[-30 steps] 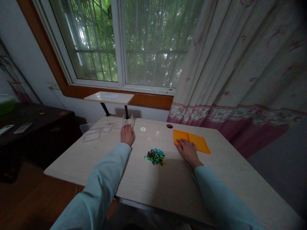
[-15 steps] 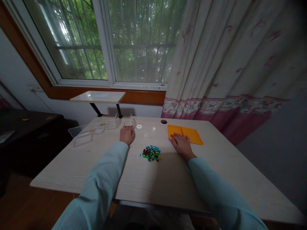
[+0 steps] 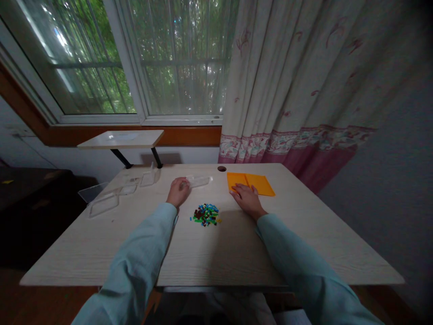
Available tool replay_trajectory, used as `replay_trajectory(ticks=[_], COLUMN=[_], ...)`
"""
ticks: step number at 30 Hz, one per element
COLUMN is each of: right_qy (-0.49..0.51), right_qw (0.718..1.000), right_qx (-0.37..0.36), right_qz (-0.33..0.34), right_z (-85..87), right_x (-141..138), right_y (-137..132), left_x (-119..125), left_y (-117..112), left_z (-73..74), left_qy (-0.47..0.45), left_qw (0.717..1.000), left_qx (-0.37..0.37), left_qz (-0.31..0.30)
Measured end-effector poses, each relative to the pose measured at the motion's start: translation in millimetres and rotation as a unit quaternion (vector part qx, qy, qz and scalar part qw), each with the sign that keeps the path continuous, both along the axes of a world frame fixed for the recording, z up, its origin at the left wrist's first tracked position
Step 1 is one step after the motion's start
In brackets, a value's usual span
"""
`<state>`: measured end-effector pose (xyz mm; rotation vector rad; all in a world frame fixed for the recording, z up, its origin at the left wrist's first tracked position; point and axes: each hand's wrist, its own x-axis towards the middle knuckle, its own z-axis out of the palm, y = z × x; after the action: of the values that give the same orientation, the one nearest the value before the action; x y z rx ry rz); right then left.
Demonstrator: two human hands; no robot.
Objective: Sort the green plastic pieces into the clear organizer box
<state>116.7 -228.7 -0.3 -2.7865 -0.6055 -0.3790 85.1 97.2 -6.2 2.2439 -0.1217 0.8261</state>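
Observation:
A small heap of coloured plastic bits [image 3: 205,214] lies mid-table between my hands. My left hand [image 3: 177,191] rests on the table with fingers curled around the near end of a clear plastic tray [image 3: 199,181], which lies flat just past it. My right hand [image 3: 246,199] lies flat, fingers spread, with its fingertips on the near left corner of an orange board [image 3: 252,183]. Both arms are in light blue sleeves.
Several more clear trays [image 3: 115,195] sit at the table's [image 3: 216,257] far left, one clear box [image 3: 88,191] hanging past the edge. A cable hole [image 3: 222,168] is near the back edge. A small raised shelf [image 3: 122,138] stands below the window; a curtain hangs right.
The view has tilted and shifted. My left hand has drawn a clear tray from the back of the table toward the centre. My right hand stays on the orange board.

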Motion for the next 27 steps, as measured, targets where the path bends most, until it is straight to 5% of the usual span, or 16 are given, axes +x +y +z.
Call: replay_trajectory(ticks=[6,18,22,27], right_qy=[-0.006,-0.003,-0.01,-0.013], right_qw=[1.0,1.0,0.999,0.999], right_qx=[0.006,-0.002,0.009,0.008], right_qz=[0.004,0.03,0.03,0.03], right_z=[2.2,2.4,0.1,-0.8], right_x=[-2.9,-4.2,-2.6,-2.9], right_y=[0.0,-1.3,-1.8,-1.4], left_x=[1.5,-14.4,-15.3,-9.8], left_y=[2.4,-10.7,-8.9,-0.6], left_z=[-6.3,9.1,8.8,3.4], left_qy=[0.003,0.034,0.005,-0.025], left_qw=[0.999,0.983,0.99,0.984], left_qx=[-0.029,0.084,0.076,0.159], left_qz=[0.031,-0.157,-0.119,-0.077])
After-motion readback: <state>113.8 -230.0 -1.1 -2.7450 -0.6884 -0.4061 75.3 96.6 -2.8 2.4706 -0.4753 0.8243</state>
